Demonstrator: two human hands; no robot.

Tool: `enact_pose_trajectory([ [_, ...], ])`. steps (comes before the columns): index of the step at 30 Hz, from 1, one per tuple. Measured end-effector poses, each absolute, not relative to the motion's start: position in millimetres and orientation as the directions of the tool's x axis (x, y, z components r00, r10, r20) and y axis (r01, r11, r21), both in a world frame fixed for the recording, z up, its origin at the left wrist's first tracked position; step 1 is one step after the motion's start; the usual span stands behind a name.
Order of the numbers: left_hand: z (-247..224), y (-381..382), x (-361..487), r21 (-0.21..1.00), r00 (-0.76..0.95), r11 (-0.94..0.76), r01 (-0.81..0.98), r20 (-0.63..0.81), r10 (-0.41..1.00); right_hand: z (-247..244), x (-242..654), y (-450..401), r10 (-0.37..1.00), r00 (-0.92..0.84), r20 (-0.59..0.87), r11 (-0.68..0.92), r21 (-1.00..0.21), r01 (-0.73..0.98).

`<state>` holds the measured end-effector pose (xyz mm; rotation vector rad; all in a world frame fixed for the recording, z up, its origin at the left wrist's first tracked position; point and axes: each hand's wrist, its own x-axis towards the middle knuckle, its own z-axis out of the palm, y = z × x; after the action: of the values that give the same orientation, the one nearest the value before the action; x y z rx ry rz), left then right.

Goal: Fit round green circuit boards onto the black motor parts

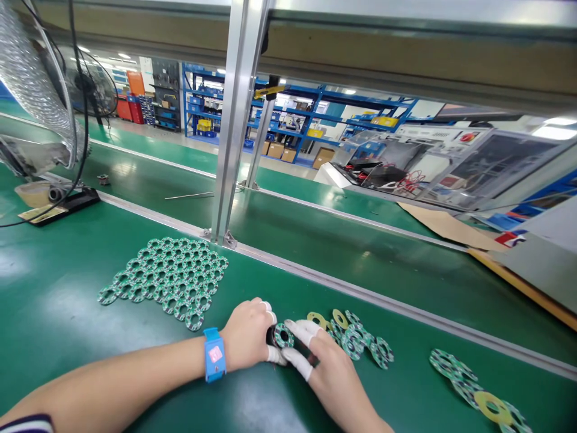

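Beyond the work area we see a workshop with blue shelving [184, 99], boxes and a caged fan [90, 90]. A metal post [232, 120] stands at the far edge of our green counter [252, 400], where a metal rail [360, 294] runs along. A silver duct [45, 78] hangs above its far left corner.

In the head view, our left hand [250, 334], wearing a blue wristband [215, 355], closes around a dark piece [271, 335] with a green ring board [283, 325] at its upper end. Our right hand [331, 361] grips from the other side, thumb and forefinger set close about the ring; white covers sheathe fingertips on both. We cannot tell how the dark piece continues under the fingers.

To the left, near the far edge, ring boards lie side by side in a flat block [177, 273]. Just beyond our right hand sits a loose cluster [354, 343] with two yellow rings; toward the right end of the counter, more boards [444, 364] overlap another yellow ring [482, 402].
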<state>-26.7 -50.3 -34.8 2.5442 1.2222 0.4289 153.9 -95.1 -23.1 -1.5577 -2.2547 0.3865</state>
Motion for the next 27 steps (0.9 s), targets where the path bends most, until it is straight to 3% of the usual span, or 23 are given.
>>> enact_pose_trajectory([
  [16,-35.6,-50.7,-27.0,0.417,0.601,-0.589,0.692,0.12,0.791,-15.0,154.9,-89.5,0.923,-0.375,0.085,0.354,-0.565,0.745],
  [27,-32.8,-51.6,-26.8,0.415,0.602,-0.589,0.694,0.114,0.79,-25.8,155.3,-94.6,0.894,-0.355,0.274,0.441,-0.394,0.807],
])
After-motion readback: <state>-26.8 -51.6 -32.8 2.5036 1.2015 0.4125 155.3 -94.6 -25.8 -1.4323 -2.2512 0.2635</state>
